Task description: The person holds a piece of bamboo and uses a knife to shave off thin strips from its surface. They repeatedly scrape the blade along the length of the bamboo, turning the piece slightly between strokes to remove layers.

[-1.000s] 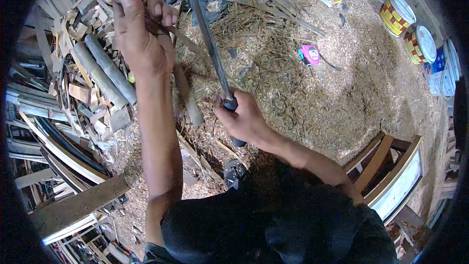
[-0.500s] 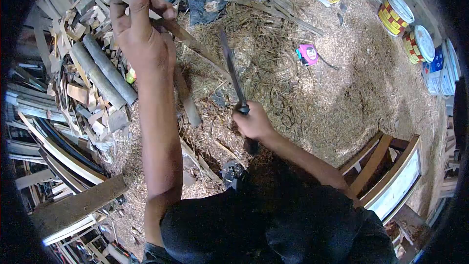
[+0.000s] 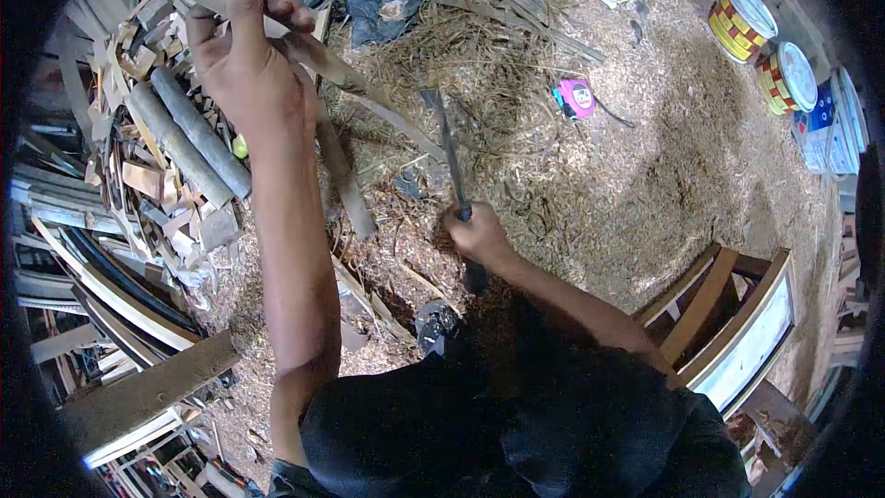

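Observation:
My left hand point(image 3: 253, 74), raised at the upper left, is closed around a long wooden strip point(image 3: 392, 115), the thumb pointing up. The strip slants from the top left down towards the middle, where its lower end comes close to the blade. In my right hand point(image 3: 481, 232), a machete point(image 3: 448, 143) with a dark handle is gripped, its blade pointing up and away from me. A second, greyish piece of wood point(image 3: 346, 180) lies beneath the strip, partly hidden by my left forearm.
Wood offcuts point(image 3: 147, 180) and two round logs point(image 3: 198, 124) are heaped at the left. Shavings cover the ground, with a pink tape measure point(image 3: 577, 100) on them. Buckets point(image 3: 743, 22) stand at the far right; a wooden frame point(image 3: 728, 314) is at the lower right.
My left hand has shifted a little to the left with the strip. The machete's blade tip has come down and now shows wider; my right hand stays nearly in place.

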`<action>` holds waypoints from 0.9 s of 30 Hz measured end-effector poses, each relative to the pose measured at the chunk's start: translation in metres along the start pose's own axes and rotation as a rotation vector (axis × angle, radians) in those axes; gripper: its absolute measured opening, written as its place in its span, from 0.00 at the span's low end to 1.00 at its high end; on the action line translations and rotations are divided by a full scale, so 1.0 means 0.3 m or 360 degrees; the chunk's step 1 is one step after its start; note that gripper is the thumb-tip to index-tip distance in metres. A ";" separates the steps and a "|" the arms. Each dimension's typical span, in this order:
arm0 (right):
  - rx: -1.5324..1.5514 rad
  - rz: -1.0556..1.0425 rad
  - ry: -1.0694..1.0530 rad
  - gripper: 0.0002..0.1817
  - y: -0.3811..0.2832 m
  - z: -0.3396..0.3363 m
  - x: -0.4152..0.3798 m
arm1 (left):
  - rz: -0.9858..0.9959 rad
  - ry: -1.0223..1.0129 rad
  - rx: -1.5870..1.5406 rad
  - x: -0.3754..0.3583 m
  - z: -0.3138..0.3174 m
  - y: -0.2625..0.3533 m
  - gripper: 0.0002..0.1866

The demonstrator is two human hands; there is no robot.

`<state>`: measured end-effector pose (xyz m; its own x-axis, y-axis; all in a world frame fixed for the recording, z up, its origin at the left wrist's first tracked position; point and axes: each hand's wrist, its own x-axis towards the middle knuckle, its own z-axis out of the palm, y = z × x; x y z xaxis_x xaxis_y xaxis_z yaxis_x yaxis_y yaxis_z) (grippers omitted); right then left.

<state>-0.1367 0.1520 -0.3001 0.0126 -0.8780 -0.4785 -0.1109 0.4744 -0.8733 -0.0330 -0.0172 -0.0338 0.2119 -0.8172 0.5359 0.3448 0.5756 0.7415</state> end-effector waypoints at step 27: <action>-0.0130 -0.0384 0.0088 0.08 -0.100 0.035 -0.013 | 0.0054 0.0003 0.0030 0.035 -0.073 -0.028 0.14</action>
<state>-0.1230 0.1419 -0.2730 -0.0055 -0.9683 -0.2497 -0.1913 0.2461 -0.9502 -0.0137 -0.0313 -0.0432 0.2251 -0.7972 0.5601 0.3201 0.6035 0.7303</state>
